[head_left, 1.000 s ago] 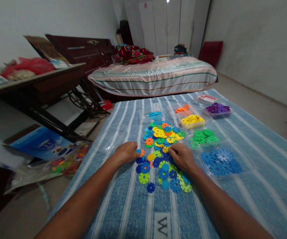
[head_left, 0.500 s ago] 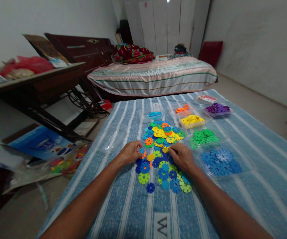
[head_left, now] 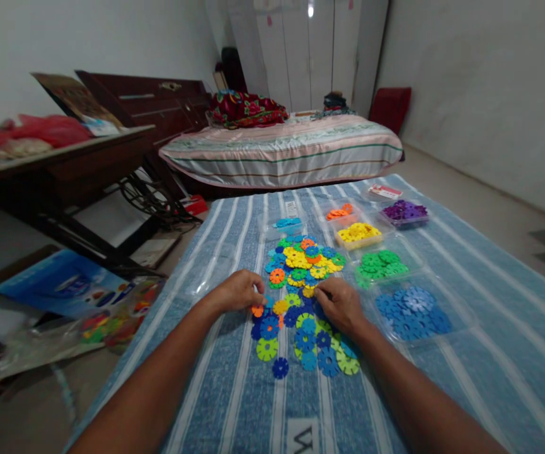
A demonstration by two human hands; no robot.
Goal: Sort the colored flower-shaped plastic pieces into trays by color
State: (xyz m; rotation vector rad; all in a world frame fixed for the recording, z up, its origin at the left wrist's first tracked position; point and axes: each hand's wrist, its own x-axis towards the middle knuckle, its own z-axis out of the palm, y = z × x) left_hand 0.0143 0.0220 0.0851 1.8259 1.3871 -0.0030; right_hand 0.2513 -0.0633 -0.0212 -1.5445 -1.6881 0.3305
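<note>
Slotted plastic discs in yellow, green, orange and blue lie in a loose pile (head_left: pixel 295 258) on a striped cloth, spreading toward me. My left hand (head_left: pixel 241 291) is at the pile's left edge, thumb and forefinger curled together on a light blue disc (head_left: pixel 268 302). Just below those fingertips lies an orange disc (head_left: pixel 257 311). On the right edge, my right hand (head_left: pixel 341 304) is closed, its fingertips pinched beside a yellow disc (head_left: pixel 309 291). Whatever those right fingers grip is hidden.
Clear boxes stand right of the pile, holding blue discs (head_left: pixel 414 312), green discs (head_left: pixel 382 263), yellow discs (head_left: pixel 359 233), orange discs (head_left: pixel 339 212) and purple discs (head_left: pixel 404 212). Behind the pile is a box of light blue discs (head_left: pixel 287 222). A clear lid (head_left: pixel 208 268) lies left.
The view has tilted up slightly and shifted. Near my left fingertips, the orange disc now shows lower and farther left, apart from the light blue one. My right hand stays at the pile's right edge.
</note>
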